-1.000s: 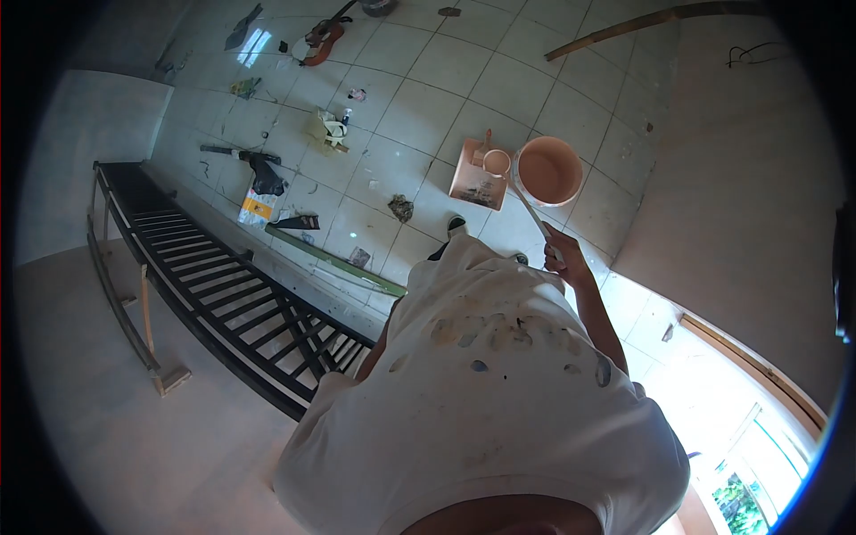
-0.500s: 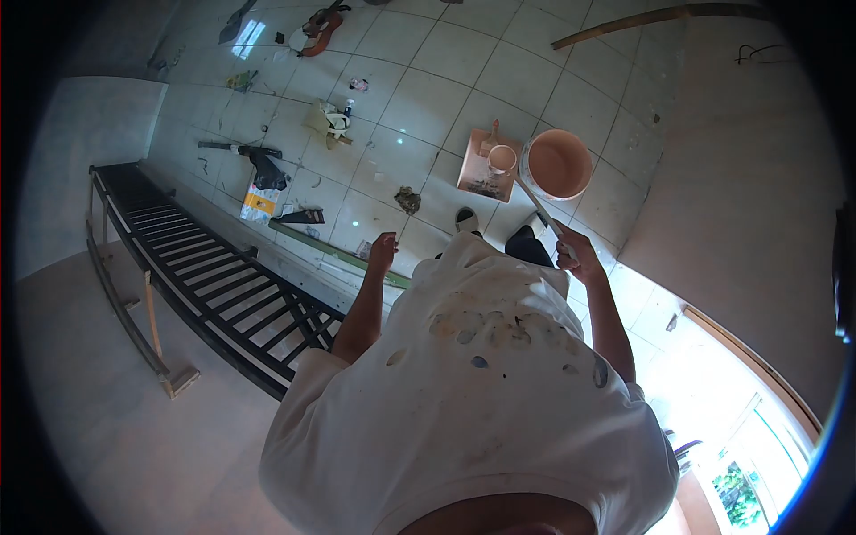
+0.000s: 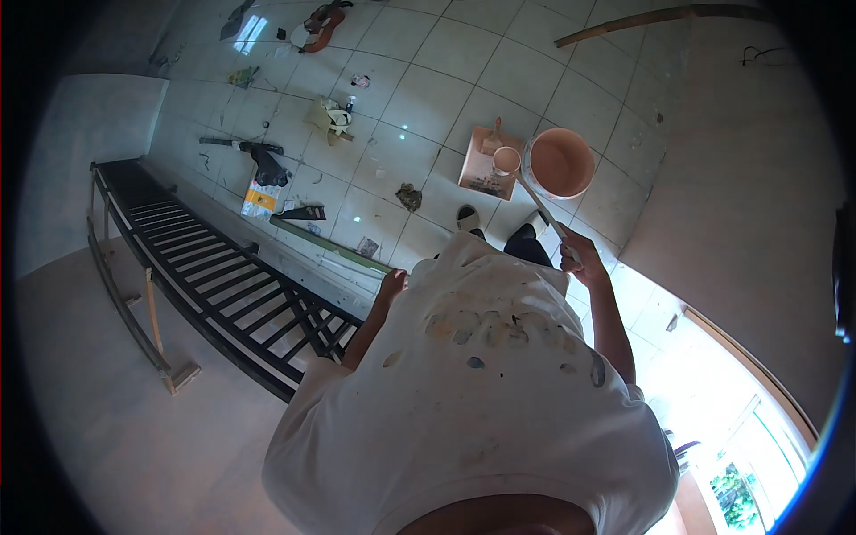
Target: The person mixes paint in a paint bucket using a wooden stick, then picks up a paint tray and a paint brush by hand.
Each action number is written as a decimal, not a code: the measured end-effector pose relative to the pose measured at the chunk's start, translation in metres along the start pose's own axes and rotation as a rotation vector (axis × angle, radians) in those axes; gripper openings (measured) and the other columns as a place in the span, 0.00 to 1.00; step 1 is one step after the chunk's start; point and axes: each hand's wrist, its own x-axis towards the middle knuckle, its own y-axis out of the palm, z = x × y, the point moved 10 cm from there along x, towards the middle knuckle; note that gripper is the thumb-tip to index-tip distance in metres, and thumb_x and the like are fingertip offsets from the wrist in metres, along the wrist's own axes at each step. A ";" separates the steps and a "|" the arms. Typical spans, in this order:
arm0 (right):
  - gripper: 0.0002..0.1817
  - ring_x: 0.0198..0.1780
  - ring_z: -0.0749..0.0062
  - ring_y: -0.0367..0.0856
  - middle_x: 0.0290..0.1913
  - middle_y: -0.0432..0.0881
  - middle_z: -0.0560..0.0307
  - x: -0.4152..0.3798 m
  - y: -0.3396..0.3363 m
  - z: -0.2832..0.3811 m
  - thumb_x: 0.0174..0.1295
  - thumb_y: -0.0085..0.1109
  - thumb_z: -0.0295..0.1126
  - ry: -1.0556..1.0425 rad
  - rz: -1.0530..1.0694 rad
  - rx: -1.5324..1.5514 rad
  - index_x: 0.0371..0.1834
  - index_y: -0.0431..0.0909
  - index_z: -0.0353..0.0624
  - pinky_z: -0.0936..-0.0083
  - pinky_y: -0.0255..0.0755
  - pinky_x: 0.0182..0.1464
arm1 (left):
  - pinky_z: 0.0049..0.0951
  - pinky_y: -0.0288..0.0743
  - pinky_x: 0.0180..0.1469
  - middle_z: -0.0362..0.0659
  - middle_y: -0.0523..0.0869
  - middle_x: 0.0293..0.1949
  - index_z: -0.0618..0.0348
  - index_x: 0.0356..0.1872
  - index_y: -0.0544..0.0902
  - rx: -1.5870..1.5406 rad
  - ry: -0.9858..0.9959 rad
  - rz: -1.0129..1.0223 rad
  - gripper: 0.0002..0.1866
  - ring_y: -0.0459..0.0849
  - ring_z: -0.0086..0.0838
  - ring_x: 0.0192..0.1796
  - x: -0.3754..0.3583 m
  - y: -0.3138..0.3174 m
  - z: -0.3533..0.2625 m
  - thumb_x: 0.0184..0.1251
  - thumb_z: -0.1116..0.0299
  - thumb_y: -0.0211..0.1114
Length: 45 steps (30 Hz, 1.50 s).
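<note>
In the head view, my right hand (image 3: 581,257) is closed around a long pale pole (image 3: 542,201). The pole slants up and left, and its far end is at the right edge of a paint tray (image 3: 467,169). On that tray are a cup of pinkish paint (image 3: 506,160) and a paintbrush (image 3: 491,139). Right beside it stands a paint bucket (image 3: 560,164) coated in the same colour inside. My left hand (image 3: 393,283) hangs by the side of my paint-stained shirt, its fingers curled, with nothing visible in them.
A black metal railing (image 3: 214,276) runs along the left. A green strip (image 3: 330,244), a handsaw (image 3: 301,213), a black bag (image 3: 269,168) and a crumpled rag (image 3: 408,197) lie on the tiles. A guitar (image 3: 323,27) is farther off. A wall (image 3: 740,196) rises at right.
My left hand has swung down and slightly right, closer to my shirt. The pole in my right hand has barely moved, and its far end is still by the tray.
</note>
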 end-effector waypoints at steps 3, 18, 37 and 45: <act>0.31 0.16 0.84 0.57 0.25 0.66 0.67 -0.001 -0.002 0.000 0.73 0.49 0.30 0.004 0.005 -0.022 0.81 0.61 0.47 0.83 0.59 0.20 | 0.29 0.81 0.37 0.42 0.85 0.33 0.62 0.49 0.83 -0.029 -0.040 -0.062 0.14 0.85 0.27 0.35 0.005 -0.009 0.002 0.75 0.62 0.59; 0.31 0.16 0.84 0.58 0.25 0.64 0.67 -0.014 -0.001 0.004 0.73 0.49 0.29 -0.022 -0.036 -0.041 0.80 0.62 0.44 0.84 0.59 0.20 | 0.32 0.85 0.44 0.52 0.89 0.43 0.65 0.53 0.82 -0.181 -0.114 -0.050 0.15 0.90 0.34 0.43 0.031 -0.004 -0.022 0.75 0.65 0.57; 0.31 0.14 0.85 0.60 0.23 0.66 0.68 -0.027 0.003 0.010 0.75 0.49 0.31 -0.031 -0.014 -0.061 0.81 0.60 0.43 0.80 0.63 0.20 | 0.28 0.81 0.40 0.49 0.87 0.40 0.62 0.60 0.80 -0.389 -0.087 -0.025 0.19 0.85 0.29 0.38 0.074 0.003 -0.011 0.72 0.70 0.52; 0.30 0.14 0.84 0.60 0.23 0.66 0.69 -0.021 0.003 0.006 0.75 0.49 0.31 -0.028 0.021 -0.055 0.80 0.61 0.44 0.80 0.64 0.21 | 0.30 0.81 0.41 0.52 0.88 0.43 0.61 0.62 0.80 -0.327 -0.126 0.026 0.21 0.86 0.31 0.39 0.075 0.010 -0.016 0.70 0.70 0.52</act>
